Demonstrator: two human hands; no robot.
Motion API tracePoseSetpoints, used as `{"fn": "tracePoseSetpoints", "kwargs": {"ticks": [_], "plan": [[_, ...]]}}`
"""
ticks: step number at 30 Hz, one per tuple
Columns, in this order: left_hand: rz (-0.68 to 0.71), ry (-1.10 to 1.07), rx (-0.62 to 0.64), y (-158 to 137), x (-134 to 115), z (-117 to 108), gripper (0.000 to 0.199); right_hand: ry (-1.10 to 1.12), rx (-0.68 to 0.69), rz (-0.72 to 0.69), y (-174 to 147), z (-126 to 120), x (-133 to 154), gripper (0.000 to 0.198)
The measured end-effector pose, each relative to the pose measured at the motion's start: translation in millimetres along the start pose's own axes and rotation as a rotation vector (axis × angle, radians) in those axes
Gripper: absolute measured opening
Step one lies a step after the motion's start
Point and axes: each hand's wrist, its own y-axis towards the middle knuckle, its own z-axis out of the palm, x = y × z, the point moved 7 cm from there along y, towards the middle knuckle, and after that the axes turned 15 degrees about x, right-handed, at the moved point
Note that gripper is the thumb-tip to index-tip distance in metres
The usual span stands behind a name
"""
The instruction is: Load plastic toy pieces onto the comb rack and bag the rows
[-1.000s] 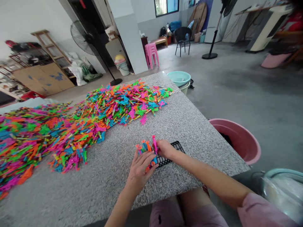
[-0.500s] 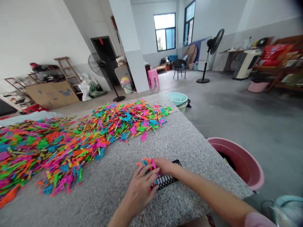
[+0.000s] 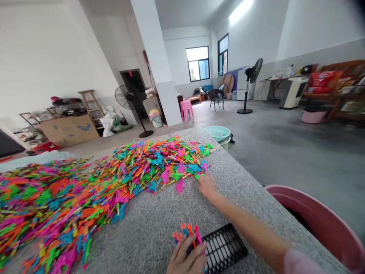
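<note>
My left hand (image 3: pixel 188 258) is curled over several slim plastic toys (image 3: pixel 196 230) in blue, orange and pink, their rounded orange and pink ends sticking up past the fingers. These toys are at the left end of a black plastic lattice basket (image 3: pixel 225 245), whose right part shows bare openwork. My right hand (image 3: pixel 207 186) is stretched forward to the near right edge of a big heap of bright plastic toys (image 3: pixel 154 163). Its fingers are bent together at a green toy (image 3: pixel 199 176); the fingertips are partly hidden.
The speckled stone table (image 3: pixel 148 224) carries the heap along its left and far side. A pink tub (image 3: pixel 316 201) stands by the right edge, and a light-blue basin (image 3: pixel 218 131) beyond the far corner. Floor fans (image 3: pixel 251 76), a black chair (image 3: pixel 216 97) and pink stools (image 3: pixel 186 108) are farther back.
My right hand has left the basket and moved forward to the heap. My left hand stays over the toys at the basket. The view has tilted up, so the basket appears lower.
</note>
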Motion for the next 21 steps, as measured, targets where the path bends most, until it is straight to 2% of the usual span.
{"fn": "tracePoseSetpoints", "kwargs": {"ticks": [4,8,10,12,15,17,21], "plan": [[-0.014,-0.151,-0.041,9.9,-1.3,-20.5,0.013,-0.016,0.066,0.028,-50.9,14.5,-57.5,0.028],[-0.060,-0.214,0.014,14.2,-2.9,-25.9,0.026,0.097,0.123,-0.043,-83.7,7.7,-80.4,0.022],[-0.075,-0.241,0.040,14.1,-4.2,-26.3,0.029,0.150,0.135,-0.066,-95.6,2.1,-80.1,0.014],[-0.094,-0.285,0.076,14.5,-5.6,-26.8,0.029,0.308,0.162,-0.123,-112.7,5.3,-72.9,0.012],[-0.114,-0.366,0.127,15.8,-8.5,-29.1,0.026,0.614,0.179,-0.231,-153.2,26.6,-54.7,0.009],[-0.125,-0.421,0.160,17.1,-9.9,-29.3,0.023,0.667,0.155,-0.270,-184.4,43.8,-42.2,0.009],[-0.142,-0.489,0.195,19.9,-11.9,-27.6,0.016,0.757,0.185,-0.201,-225.1,71.3,-27.4,0.008]]}}
